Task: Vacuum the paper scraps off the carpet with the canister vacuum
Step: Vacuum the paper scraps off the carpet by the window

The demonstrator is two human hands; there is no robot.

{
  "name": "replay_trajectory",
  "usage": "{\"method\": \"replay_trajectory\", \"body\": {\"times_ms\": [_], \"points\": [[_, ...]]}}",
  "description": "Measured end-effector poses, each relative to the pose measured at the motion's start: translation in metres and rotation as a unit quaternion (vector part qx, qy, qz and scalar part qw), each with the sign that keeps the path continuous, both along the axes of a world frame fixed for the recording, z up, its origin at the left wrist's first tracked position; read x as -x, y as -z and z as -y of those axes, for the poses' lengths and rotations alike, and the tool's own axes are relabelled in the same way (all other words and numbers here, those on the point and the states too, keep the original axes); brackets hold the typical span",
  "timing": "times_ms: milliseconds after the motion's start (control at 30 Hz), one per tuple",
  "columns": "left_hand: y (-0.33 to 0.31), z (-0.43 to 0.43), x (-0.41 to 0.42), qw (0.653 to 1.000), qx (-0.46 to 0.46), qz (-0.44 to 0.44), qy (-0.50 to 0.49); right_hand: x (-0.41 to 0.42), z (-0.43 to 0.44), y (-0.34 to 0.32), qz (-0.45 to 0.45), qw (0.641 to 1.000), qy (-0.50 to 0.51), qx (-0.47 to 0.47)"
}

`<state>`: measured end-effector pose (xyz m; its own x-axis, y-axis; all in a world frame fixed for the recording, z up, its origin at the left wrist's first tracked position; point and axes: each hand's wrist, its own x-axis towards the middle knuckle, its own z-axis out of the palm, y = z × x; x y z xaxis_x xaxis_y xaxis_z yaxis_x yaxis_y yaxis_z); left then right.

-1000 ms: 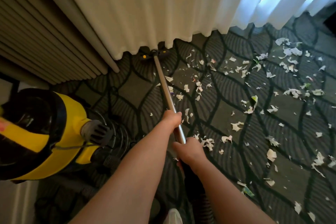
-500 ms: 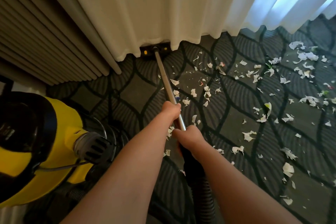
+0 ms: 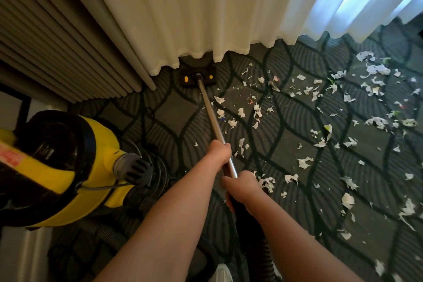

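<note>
The left hand [image 3: 219, 151] and, behind it, the right hand [image 3: 243, 187] both wrap their fingers round the silver metal vacuum wand [image 3: 210, 111]. Its long axis runs straight ahead to the black floor head [image 3: 198, 77] at the white curtain [image 3: 206, 18] hem. The torn white paper scraps [image 3: 256, 109] lie to its right on the dark patterned carpet [image 3: 174, 112].

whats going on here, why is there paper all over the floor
A person is vacuuming the carpet. Both hands grip the metal wand, the left hand ahead of the right hand. The floor head sits at the hem of the white curtain. The yellow canister stands on the left; most paper scraps lie right of the wand, not yet picked up.
</note>
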<state>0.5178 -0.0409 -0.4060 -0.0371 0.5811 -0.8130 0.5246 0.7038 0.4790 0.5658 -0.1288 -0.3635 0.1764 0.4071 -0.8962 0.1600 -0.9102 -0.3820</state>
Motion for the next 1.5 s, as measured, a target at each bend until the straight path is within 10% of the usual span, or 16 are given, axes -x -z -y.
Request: {"method": "replay_trajectory", "body": {"times_ms": [1500], "points": [[-0.072,0.24,-0.076,0.996,0.071,0.002,-0.059,-0.087,0.225,-0.09,0.028,0.991,-0.121,0.048]]}}
